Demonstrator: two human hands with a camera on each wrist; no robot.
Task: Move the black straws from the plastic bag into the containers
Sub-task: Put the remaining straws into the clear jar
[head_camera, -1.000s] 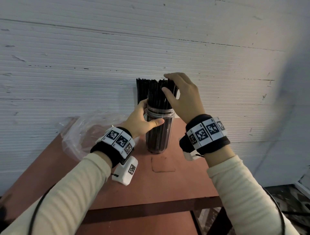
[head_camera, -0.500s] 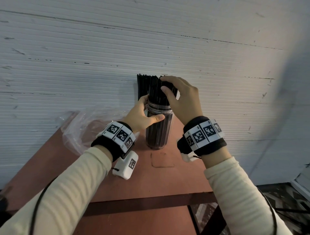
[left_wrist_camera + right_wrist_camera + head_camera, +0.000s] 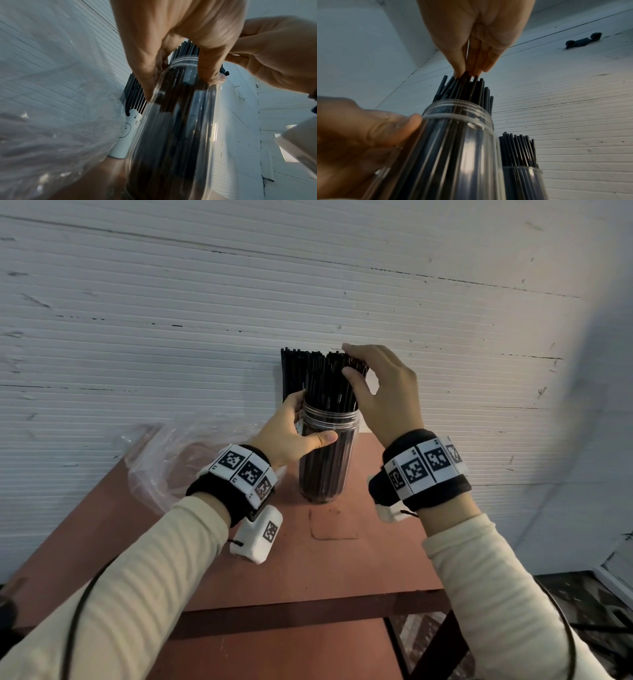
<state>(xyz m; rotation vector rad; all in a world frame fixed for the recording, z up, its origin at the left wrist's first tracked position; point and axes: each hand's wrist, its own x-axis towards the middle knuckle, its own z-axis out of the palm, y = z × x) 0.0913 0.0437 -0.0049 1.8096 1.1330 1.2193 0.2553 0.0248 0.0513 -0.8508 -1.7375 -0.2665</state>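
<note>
A clear plastic jar (image 3: 325,463) stands on the red-brown table (image 3: 342,570), packed with black straws (image 3: 325,385) that stick out of its mouth. My left hand (image 3: 294,429) grips the jar just below its threaded neck, thumb across the front. My right hand (image 3: 349,362) is over the bundle and pinches the tips of a few straws (image 3: 467,81) between thumb and fingers. Behind the jar stand a white bear-print container (image 3: 130,132) and another clear container (image 3: 522,182), both holding straws. The crumpled plastic bag (image 3: 178,463) lies to the left; I see no straws in it.
A white ribbed wall (image 3: 171,337) rises directly behind the containers. The table's front edge (image 3: 308,607) runs across below my wrists, with a lower shelf under it. Floor shows at the right beyond the table's side.
My right hand has shifted a little over the straw tops and its fingers have closed on the tips. The left hand has stayed on the jar.
</note>
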